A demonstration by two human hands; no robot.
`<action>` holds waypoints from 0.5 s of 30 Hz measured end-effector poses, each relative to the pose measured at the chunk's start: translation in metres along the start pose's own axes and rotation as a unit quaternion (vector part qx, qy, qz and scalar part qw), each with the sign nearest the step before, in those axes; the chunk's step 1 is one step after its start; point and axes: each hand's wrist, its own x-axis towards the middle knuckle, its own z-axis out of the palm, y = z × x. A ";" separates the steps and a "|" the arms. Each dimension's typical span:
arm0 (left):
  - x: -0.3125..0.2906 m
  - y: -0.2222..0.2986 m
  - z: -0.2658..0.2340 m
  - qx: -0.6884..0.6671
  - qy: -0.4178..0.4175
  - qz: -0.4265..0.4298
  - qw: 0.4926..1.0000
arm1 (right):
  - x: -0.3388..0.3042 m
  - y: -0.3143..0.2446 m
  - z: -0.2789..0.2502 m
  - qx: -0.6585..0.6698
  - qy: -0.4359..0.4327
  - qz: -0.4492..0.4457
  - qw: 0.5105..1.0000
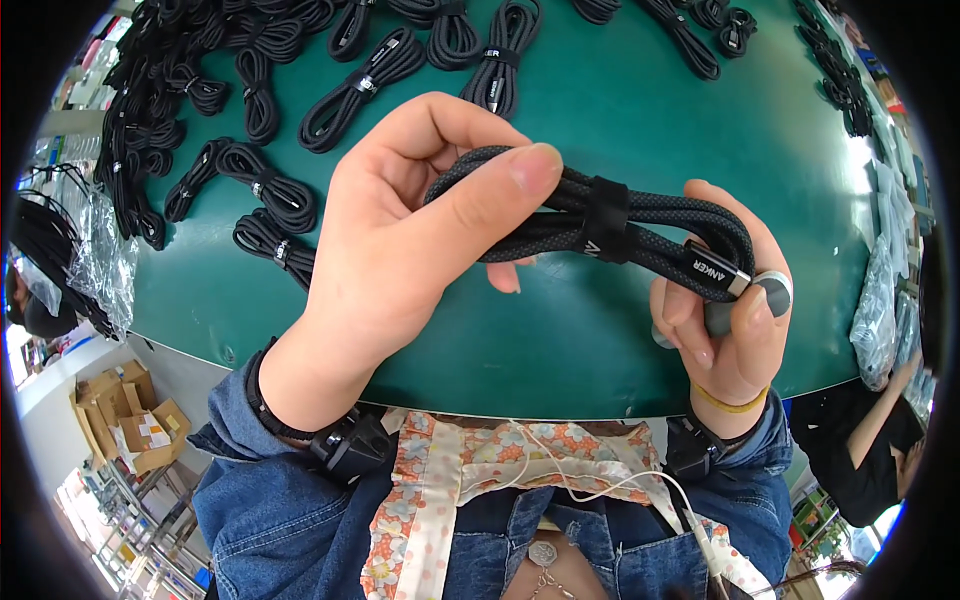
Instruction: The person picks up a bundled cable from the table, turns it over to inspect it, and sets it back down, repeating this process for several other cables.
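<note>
A coiled black braided cable [680, 212] is held up in front of me, bound around its middle by a black strap [605, 215]. My left hand [400, 220] is closed on the coil's left end, thumb on top. One cable plug [715, 270], black with a bare metal tip, lies along the coil's right end. My right hand [740, 330] is closed around a small grey rounded object [775, 296] with a pale rim, right by the plug's tip. Its fingers partly hide that object, so its kind is unclear.
A green table [500, 350] spreads under my hands. Several bundled black cables [270, 185] lie at its left and far side, more [840, 85] at the far right. Clear plastic bags [875, 310] hang over the right edge. Cardboard boxes [130, 415] stand lower left; another person [860, 450] is at right.
</note>
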 end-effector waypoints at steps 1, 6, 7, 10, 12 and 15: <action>-0.001 0.000 0.000 0.002 0.000 0.002 1.000 | 0.000 0.000 -0.001 0.013 -0.007 0.009 1.000; -0.001 0.001 -0.003 -0.001 -0.007 -0.004 1.000 | 0.002 0.002 0.001 0.053 -0.009 0.012 0.998; -0.001 0.001 -0.004 0.001 -0.017 0.001 1.000 | 0.002 0.002 0.000 0.054 -0.010 0.010 0.998; 0.001 0.000 -0.009 0.011 -0.035 0.016 0.999 | 0.003 0.000 -0.004 0.060 0.004 0.077 0.995; 0.006 0.000 -0.020 0.011 -0.076 -0.012 0.997 | 0.008 -0.004 -0.004 0.026 -0.019 0.145 0.989; 0.024 -0.007 -0.035 0.140 -0.064 0.069 0.986 | 0.014 -0.007 -0.015 -0.054 -0.049 0.284 0.956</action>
